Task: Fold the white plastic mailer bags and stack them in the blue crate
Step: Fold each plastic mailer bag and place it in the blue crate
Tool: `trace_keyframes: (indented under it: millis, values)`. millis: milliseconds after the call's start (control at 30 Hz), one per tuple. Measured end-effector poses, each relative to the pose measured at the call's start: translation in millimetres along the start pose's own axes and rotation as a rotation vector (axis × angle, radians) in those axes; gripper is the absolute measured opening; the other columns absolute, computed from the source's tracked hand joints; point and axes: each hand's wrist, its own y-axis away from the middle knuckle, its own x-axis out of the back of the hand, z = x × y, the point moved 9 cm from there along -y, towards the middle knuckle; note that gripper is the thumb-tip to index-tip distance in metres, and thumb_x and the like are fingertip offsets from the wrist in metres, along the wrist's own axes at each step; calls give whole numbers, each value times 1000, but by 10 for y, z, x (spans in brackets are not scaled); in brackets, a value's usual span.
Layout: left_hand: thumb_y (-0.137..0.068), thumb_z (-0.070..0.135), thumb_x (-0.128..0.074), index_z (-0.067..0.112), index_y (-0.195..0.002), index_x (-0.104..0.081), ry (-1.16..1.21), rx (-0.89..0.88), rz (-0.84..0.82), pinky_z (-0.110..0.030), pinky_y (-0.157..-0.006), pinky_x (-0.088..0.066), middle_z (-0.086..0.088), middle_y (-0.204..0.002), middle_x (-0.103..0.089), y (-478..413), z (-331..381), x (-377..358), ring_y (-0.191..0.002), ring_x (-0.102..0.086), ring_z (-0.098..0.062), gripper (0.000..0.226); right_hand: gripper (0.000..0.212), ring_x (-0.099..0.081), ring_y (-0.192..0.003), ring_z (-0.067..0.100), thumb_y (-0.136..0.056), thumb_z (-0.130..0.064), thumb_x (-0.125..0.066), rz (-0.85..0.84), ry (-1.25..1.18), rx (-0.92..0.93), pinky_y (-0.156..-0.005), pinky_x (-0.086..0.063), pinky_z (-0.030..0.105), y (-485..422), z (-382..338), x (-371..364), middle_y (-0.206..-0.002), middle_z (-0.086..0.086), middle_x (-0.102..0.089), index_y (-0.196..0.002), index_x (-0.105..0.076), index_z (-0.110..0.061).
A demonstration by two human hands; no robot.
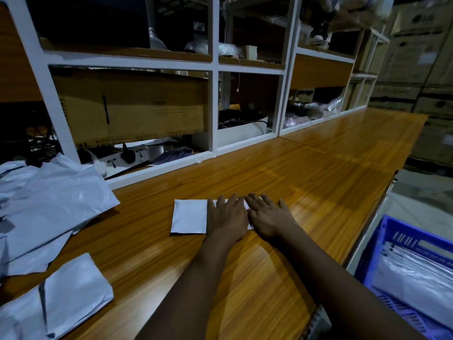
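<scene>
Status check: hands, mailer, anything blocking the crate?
Left hand and right hand both flat, pressing the folded mailer on the table. Blue crate at right, stacked mailers inside. Path between looks clear.

Bare left hand point(226, 218), right hand point(270, 218)

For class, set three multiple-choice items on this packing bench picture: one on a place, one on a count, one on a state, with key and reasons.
1. Where is the blue crate? A on the table; B beside the table's right edge, lower down; C in the person's hands.
2. How many hands rest on the folded bag? A none; B one; C two.
3. How do the fingers lie? A straight, pressed flat; B curled into fists; C pinching a corner.
Key: 1 B, it sits past the table's edge; 2 C, left hand and right hand both lie on it; 3 A, none is curled.
</scene>
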Motion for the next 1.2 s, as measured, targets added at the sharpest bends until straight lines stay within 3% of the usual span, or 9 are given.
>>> trace_keyframes:
  millis: [133, 500, 1067, 1200]
  values:
    - [-106, 46, -21, 26, -156, -19, 61, 101, 7, -52, -120, -8, -3, -164, -17, 2, -191, -52, -149, -15, -33, 54, 57, 5, -153, 23, -107, -43, -12, -40, 7, -18, -118, -5, 62, 18, 1, 1, -166, -1, 8, -159, -1, -22]
    - [-104, 49, -21, 10, -155, -22, 223, 458, 7, -49, -121, -5, -18, -163, -11, 90, -725, -86, -149, -7, -38, 64, 55, 6, -153, 27, -107, -43, -14, -62, 43, -26, -116, -3, 66, -14, 17, -54, -166, 1, 9, -157, -12, -22]
    - [-103, 55, -10, 11, -158, -1, 134, 366, -123, -50, -121, 0, -15, -165, 5, 265, -1222, -178, -152, 4, -32, 71, 56, 5, -153, 26, -106, -44, -16, -39, 35, -21, -116, -5, 67, -76, 66, -124, -167, 0, 7, -158, -13, -22]
    - [-103, 54, -12, 14, -158, -8, 84, 350, -46, -54, -120, 0, -13, -165, -3, 389, -1202, -36, -152, -1, -31, 68, 55, -7, -152, 27, -105, -43, -20, 55, 5, -40, -113, -13, 66, -39, 66, -62, -166, 4, -8, -154, -25, -18]
